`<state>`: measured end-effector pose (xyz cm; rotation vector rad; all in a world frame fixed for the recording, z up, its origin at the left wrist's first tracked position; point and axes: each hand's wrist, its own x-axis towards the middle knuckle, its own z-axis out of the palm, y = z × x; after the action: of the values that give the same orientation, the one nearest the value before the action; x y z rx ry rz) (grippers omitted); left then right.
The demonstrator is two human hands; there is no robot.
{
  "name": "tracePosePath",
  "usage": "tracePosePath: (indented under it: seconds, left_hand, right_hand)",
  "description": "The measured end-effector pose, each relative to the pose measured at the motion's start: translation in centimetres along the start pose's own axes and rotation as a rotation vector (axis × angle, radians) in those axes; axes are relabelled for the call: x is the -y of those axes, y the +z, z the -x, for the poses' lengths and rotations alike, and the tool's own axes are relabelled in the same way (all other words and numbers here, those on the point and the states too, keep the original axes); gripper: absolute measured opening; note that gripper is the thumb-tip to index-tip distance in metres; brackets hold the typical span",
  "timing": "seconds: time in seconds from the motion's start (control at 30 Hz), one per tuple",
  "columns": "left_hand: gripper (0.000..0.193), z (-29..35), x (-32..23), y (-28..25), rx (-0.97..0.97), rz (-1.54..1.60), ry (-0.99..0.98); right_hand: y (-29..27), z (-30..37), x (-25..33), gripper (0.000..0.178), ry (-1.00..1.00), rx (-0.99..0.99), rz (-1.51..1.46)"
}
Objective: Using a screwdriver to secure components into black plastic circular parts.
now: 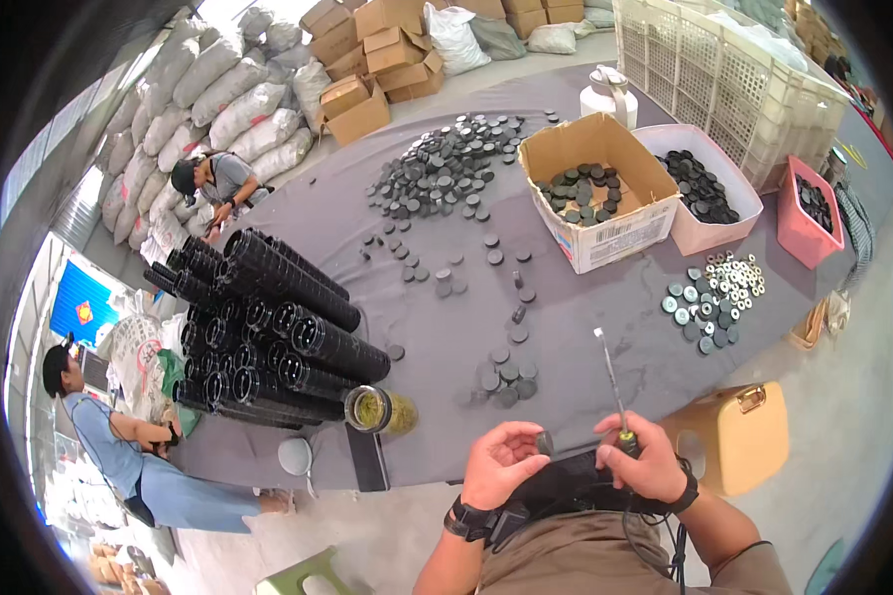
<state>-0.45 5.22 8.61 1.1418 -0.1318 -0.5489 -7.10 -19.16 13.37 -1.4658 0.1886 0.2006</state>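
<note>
My left hand (pixel 493 470) is closed in a pinch on a small dark round cap (pixel 546 443), held on edge just over the table's near side. In my right hand (pixel 647 464) is a screwdriver (pixel 611 377), its yellow-and-black handle in my fingers and its long thin shaft pointing up and away. A small whitish piece shows at its tip; its kind is too small to tell. Beyond my left hand lies a small cluster of dark caps (pixel 507 375). Right of the screwdriver are a group of grey-faced caps (pixel 704 343) and a pile of small pale rings (pixel 739 281).
A large heap of dark caps (pixel 446 164) covers the grey table's (pixel 417 307) far side. A cardboard box (pixel 620 238), pink bins and a white crate stand right. Stacked black tubes (pixel 313 337) and a jar (pixel 400 413) stand left. Two people are beyond the table's left side.
</note>
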Motion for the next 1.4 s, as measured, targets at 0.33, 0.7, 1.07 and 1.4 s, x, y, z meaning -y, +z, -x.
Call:
tracePosePath:
  seconds: [0.33, 0.7, 1.07, 1.4]
  left_hand:
    - [0.042, 3.0, -2.9, 1.7, 0.051, -0.011, 0.142]
    - [0.040, 3.4, -3.4, 1.8, 0.027, -0.092, 0.189]
    - [0.041, 3.4, -3.7, 2.0, -0.010, -0.064, 0.159]
    - [0.038, 3.5, -3.0, 1.4, -0.030, -0.037, 0.166]
  right_hand:
    - [3.2, -0.3, 2.2, 0.038, -0.246, 0.271, 0.157]
    - [3.0, 0.1, 1.7, 0.016, -0.048, 0.183, 0.154]
    - [3.6, 0.5, 2.5, 0.041, -0.042, 0.215, 0.037]
    - [2.9, -0.4, 1.4, 0.011, 0.064, 0.238, 0.125]
